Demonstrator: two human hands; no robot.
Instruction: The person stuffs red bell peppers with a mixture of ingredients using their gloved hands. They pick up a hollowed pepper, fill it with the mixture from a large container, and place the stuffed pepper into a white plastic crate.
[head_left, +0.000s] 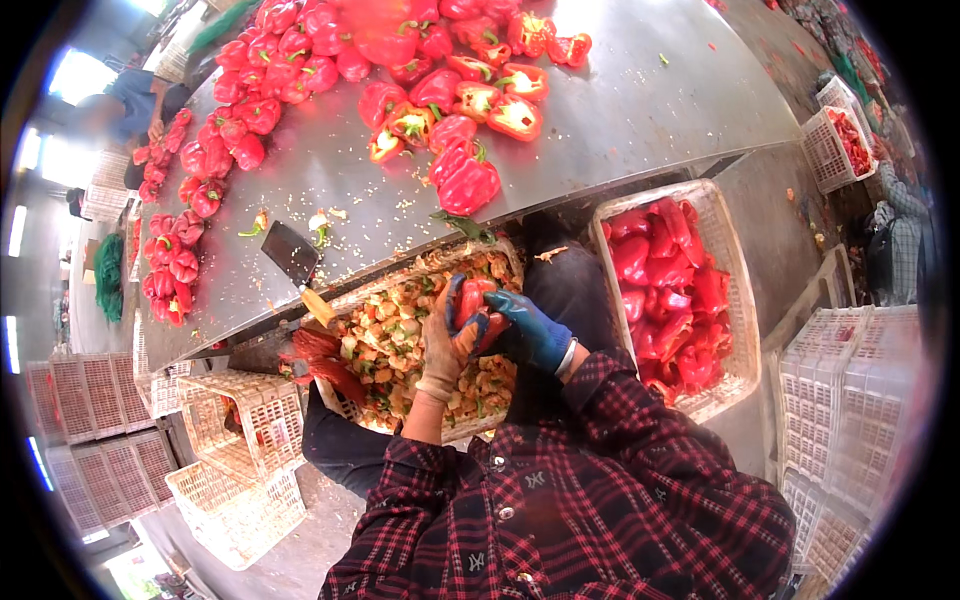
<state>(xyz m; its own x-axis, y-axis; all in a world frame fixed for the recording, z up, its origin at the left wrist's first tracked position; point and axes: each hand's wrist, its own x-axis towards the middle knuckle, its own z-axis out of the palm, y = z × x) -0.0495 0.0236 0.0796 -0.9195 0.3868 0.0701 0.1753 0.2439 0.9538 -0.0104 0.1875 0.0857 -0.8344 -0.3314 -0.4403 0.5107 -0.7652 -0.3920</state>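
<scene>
My left hand (448, 341), in a worn glove with blue fingertips, and my right hand (529, 326), in a blue rubber-coated glove, together hold a red bell pepper (474, 298) over a plastic crate. Pepper cores and scraps (390, 330) fill that crate (469, 429) before my lap. A cleaver-like knife (294, 255) with a wooden handle lies on the metal table's edge, its handle over the crate. Whole and cut-open red peppers (465, 176) are heaped on the metal table (600, 142). At the right, a white crate (739, 300) holds cored red peppers (667, 277).
Empty white crates (240, 420) stand at the lower left, and stacked crates (840, 405) at the right. A co-worker (139, 105) is at the table's far left; another person (904, 240) is at the far right. Pepper stems (319, 223) and seeds litter the table.
</scene>
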